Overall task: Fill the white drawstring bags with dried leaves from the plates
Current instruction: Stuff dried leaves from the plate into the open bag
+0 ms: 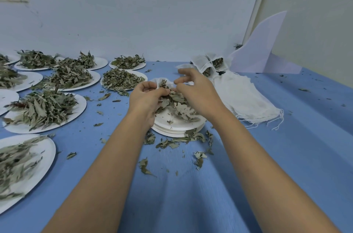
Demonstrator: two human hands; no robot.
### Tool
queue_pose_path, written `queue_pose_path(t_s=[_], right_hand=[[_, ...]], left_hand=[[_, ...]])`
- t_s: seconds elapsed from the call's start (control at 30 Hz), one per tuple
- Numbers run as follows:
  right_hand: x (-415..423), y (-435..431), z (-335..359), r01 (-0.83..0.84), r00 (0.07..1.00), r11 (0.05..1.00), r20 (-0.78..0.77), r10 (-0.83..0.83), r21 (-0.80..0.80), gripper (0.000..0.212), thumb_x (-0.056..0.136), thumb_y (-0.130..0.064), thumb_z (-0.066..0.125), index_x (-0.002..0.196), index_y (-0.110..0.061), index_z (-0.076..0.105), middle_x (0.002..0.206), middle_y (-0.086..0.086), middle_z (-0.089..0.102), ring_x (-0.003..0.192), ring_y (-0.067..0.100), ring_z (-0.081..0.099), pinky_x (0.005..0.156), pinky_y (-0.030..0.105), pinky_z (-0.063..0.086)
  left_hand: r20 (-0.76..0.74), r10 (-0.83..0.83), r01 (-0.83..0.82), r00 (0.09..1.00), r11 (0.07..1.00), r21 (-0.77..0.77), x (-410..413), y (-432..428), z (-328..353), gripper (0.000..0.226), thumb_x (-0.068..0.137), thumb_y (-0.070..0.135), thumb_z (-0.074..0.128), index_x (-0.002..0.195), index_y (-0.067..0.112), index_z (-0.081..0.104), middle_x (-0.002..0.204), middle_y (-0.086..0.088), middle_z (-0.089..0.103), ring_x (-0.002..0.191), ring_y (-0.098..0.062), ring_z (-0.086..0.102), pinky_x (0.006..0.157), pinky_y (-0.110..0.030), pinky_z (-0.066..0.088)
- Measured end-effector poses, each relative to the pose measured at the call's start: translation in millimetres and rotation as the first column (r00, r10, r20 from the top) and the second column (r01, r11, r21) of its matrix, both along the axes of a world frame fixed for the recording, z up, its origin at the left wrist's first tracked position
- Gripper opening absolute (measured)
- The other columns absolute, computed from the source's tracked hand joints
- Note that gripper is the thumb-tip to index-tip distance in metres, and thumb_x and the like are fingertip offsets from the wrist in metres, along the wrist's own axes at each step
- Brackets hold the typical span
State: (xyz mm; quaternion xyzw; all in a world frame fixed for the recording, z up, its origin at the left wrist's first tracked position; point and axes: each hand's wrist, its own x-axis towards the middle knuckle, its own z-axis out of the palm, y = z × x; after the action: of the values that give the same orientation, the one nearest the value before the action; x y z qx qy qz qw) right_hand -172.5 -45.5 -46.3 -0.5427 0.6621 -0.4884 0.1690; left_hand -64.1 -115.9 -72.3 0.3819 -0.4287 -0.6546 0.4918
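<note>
A white drawstring bag (159, 80) is held open over a stack of white plates (172, 131) at the table's middle. Dried leaves (176, 104) lie heaped on the top plate, and some poke into the bag's mouth. My left hand (146, 99) grips the bag's left rim, its fingers curled and touching leaves. Opposite it, my right hand (197, 92) pinches the right rim between thumb and forefinger, the other fingers lifted. Most of the bag's body is hidden behind my hands.
Several plates of dried leaves (41, 111) cover the left of the blue table (286, 156). Filled bags (210, 64) stand at the back right, beside a pile of empty bags (246, 99) and a white board (263, 51). Loose leaves (172, 144) lie scattered in front of the stack.
</note>
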Motion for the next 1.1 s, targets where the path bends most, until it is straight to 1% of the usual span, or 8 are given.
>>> queue_pose_path(t_s=[0.17,0.3,0.5,0.63,0.73,0.87,1.0,1.1], right_hand=[[-8.1,-2.9,-5.9,0.106,0.987,0.993,0.123,-0.099,-0.057,0.027,0.087,-0.006,0.060,0.113,-0.013,0.063,0.101,0.000,0.064,0.085,0.014,0.068,0.085,0.040,0.055],[-10.4,-4.0,-8.9,0.133,0.987,0.989,-0.080,-0.138,-0.063,0.023,0.085,-0.021,0.069,0.108,-0.020,0.069,0.092,-0.006,0.067,0.076,-0.001,0.061,0.067,0.009,0.048],[-4.6,-3.5,-11.5,0.267,0.937,0.957,-0.202,-0.286,-0.116,0.018,0.084,-0.018,0.062,0.097,-0.016,0.075,0.088,-0.002,0.073,0.083,0.008,0.065,0.072,0.019,0.049],[0.2,-4.1,-12.3,0.268,0.952,0.947,-0.100,-0.288,-0.175,0.014,0.085,-0.020,0.062,0.082,-0.018,0.075,0.069,-0.018,0.064,0.064,-0.006,0.057,0.058,0.007,0.040],[5.3,-3.2,-11.7,0.185,0.983,0.971,0.032,-0.182,-0.154,0.014,0.085,-0.018,0.063,0.075,-0.021,0.070,0.065,-0.018,0.062,0.058,-0.008,0.055,0.056,0.007,0.041],[10.0,-2.5,-11.4,0.058,0.992,0.996,0.115,-0.050,-0.068,0.016,0.084,-0.012,0.064,0.071,-0.022,0.067,0.074,-0.003,0.068,0.077,0.014,0.065,0.076,0.030,0.053],[13.6,-5.4,-14.1,0.060,0.993,0.997,0.100,-0.054,-0.052,0.014,0.087,-0.019,0.063,0.075,-0.025,0.064,0.074,-0.006,0.066,0.074,0.011,0.064,0.075,0.031,0.055],[15.7,-8.8,-16.1,0.129,0.982,0.989,0.145,-0.118,-0.066,0.008,0.089,-0.019,0.063,0.082,-0.015,0.064,0.080,0.001,0.064,0.082,0.022,0.066,0.079,0.043,0.056]], left_hand=[[0.013,-0.013,0.013,1.000,0.999,-0.041,-0.5,2.7,-0.4,0.034,0.073,-0.011,0.071,0.079,0.016,0.051,0.078,-0.003,0.056,0.082,-0.024,0.061,0.088,-0.042,0.052],[0.056,-0.112,0.118,0.992,0.987,-0.112,2.8,7.7,2.8,0.032,0.072,-0.011,0.072,0.080,0.014,0.053,0.080,-0.005,0.056,0.066,-0.019,0.062,0.057,-0.030,0.056],[0.184,-0.089,0.126,0.979,0.971,-0.201,-0.8,14.8,6.2,0.031,0.072,-0.007,0.075,0.082,0.015,0.055,0.081,-0.005,0.055,0.073,-0.022,0.061,0.066,-0.037,0.056],[0.173,0.057,-0.022,0.983,0.980,-0.198,-4.1,11.8,5.1,0.033,0.071,-0.005,0.076,0.078,0.017,0.053,0.078,-0.001,0.057,0.066,-0.015,0.060,0.050,-0.021,0.048],[0.187,0.181,-0.145,0.966,0.971,-0.188,-4.2,5.6,2.3,0.031,0.074,-0.001,0.075,0.077,0.019,0.052,0.083,-0.004,0.059,0.076,-0.022,0.061,0.068,-0.036,0.056],[0.188,0.299,-0.269,0.936,0.948,-0.171,-1.5,2.8,0.1,0.025,0.082,0.003,0.068,0.076,0.020,0.051,0.077,0.000,0.057,0.070,-0.020,0.057,0.073,-0.044,0.056],[0.247,0.389,-0.321,0.887,0.906,-0.275,-1.8,5.4,-1.1,0.028,0.081,0.008,0.071,0.073,0.024,0.049,0.073,0.005,0.055,0.067,-0.014,0.056,0.063,-0.032,0.052],[0.269,0.356,-0.269,0.895,0.912,-0.309,-4.4,10.9,1.7,0.021,0.081,0.016,0.073,0.072,0.024,0.056,0.072,0.007,0.058,0.063,-0.008,0.055,0.059,-0.027,0.050]])
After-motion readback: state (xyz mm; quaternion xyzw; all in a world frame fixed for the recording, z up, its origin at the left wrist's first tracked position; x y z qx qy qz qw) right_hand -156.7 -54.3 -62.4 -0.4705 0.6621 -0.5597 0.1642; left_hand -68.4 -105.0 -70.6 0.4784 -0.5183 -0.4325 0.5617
